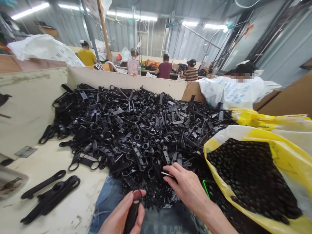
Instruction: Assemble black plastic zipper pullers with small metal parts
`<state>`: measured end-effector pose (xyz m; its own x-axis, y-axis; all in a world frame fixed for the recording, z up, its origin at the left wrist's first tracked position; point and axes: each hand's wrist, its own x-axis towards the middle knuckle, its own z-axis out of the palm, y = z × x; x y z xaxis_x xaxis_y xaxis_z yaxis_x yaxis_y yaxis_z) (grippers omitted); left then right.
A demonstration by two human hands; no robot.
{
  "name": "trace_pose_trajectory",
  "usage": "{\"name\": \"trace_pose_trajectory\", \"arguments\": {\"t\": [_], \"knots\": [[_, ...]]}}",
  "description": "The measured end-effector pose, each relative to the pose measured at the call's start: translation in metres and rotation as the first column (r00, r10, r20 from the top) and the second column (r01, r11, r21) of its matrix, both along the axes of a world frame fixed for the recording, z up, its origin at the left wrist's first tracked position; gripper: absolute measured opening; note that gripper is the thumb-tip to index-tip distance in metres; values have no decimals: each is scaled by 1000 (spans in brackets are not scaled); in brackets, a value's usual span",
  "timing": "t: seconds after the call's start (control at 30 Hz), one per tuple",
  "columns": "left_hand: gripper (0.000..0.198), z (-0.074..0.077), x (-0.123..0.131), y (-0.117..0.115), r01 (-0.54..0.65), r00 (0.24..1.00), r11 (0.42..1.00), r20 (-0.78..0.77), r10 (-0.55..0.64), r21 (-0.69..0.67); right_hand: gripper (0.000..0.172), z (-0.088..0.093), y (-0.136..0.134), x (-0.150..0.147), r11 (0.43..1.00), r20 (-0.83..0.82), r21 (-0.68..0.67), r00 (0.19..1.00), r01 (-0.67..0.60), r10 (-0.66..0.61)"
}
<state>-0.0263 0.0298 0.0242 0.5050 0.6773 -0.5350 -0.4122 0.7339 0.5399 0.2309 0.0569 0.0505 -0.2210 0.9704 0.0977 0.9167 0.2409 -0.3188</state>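
Being held low in the left hand (121, 217), a black moulded plastic part (132, 217) is gripped with the fingers (139, 194) closed around it. A thin silvery sliver (167, 174) appears to be pinched between the closed fingers (172, 170) of the right hand (186, 186), just above the near edge of a heap of black plastic parts (136, 133). A denim-covered lap (104, 203) is seen below the hands. Slotted strips, rings and ribbed collars, all matt and hard-looking, are tangled together in the heap, and a great quantity appears to be left loose. Several long black pieces (50, 198) are laid apart on the pale scuffed table (85, 198) to the left. To the right, a yellow-printed woven sack (280, 152) is seen filled almost to its mouth with dark rounded pieces (251, 178), which suggests that a large batch has been gathered there, though their kind cannot be told. Beyond the heap, a cream board wall (126, 79) is seen, and a seated co-worker (235, 94) is shown behind it at the right. Further co-workers (165, 66) are seen at benches against corrugated metal walls (122, 35).
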Motion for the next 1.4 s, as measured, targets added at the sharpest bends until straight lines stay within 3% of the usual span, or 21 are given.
{"name": "trace_pose_trajectory", "arguments": {"t": [0.1, 0.17, 0.27, 0.37, 0.43, 0.5, 0.6, 0.7, 0.77, 0.9, 0.97, 1.07, 1.17, 1.3, 1.4], "knots": [[59, 4, 3, 1, 27, 987, 995, 159, -10, -100, 32, -11, -9, 1, 994, -4, 108, 1000, 4, -4], [61, 4, 6, -1, 25, 979, 991, 202, 1, -129, 19, -19, -13, 5, 987, 11, 163, 1000, 3, -5], [60, -1, 8, -5, 0, 980, 988, 195, 30, -155, 12, -24, -17, 10, 989, -4, 147, 1000, 27, -27], [56, -5, 9, -11, -55, 984, 988, 159, 78, -142, 23, -17, -25, 10, 988, -234, 45, 964, 145, -130], [56, -4, 11, -14, -64, 987, 988, 137, 83, -137, 30, -9, -34, 3, 978, -484, -130, 850, 163, -207], [57, 1, 17, -17, -33, 991, 988, 120, 52, -153, 32, -4, -45, -11, 956, -688, -288, 681, 62, -251], [59, 10, 31, -23, 16, 994, 989, 107, 0, -145, 28, -5, -57, -37, 969, -833, -233, 532, -87, -152], [60, 10, 39, -28, -4, 995, 997, 96, 11, -77, 28, -13, -60, -54, 995, -833, -28, 552, -100, 32], [55, 7, 37, -31, -20, 996, 999, 88, 24, -41, 30, -16, -60, -58, 996, -804, 37, 590, -76, 75], [29, 2, 22, -35, 77, 997, 991, -6, -77, 107, 27, -17, -62, -57, 992, -774, 74, 621, -104, 123], [33, 4, 14, -36, 194, 976, 964, -135, -171, 181, 21, -18, -66, -55, 991, -767, 87, 628, -105, 134], [41, 10, 10, -39, 308, 929, 933, -269, -253, 187, 13, -22, -71, -54, 988, -746, 141, 649, -64, 149], [39, 12, 13, -42, 313, 932, 933, -246, -266, 177, 13, -28, -75, -53, 977, -723, 210, 665, -45, 186], [32, 4, 16, -45, 262, 953, 906, -236, -189, 332, 22, -29, -77, -49, 969, -710, 227, 664, -98, 233], [35, 0, 14, -46, 333, 921, 873, -322, -220, 357, 26, -29, -78, -46, 970, -713, 198, 658, -145, 244]]}}
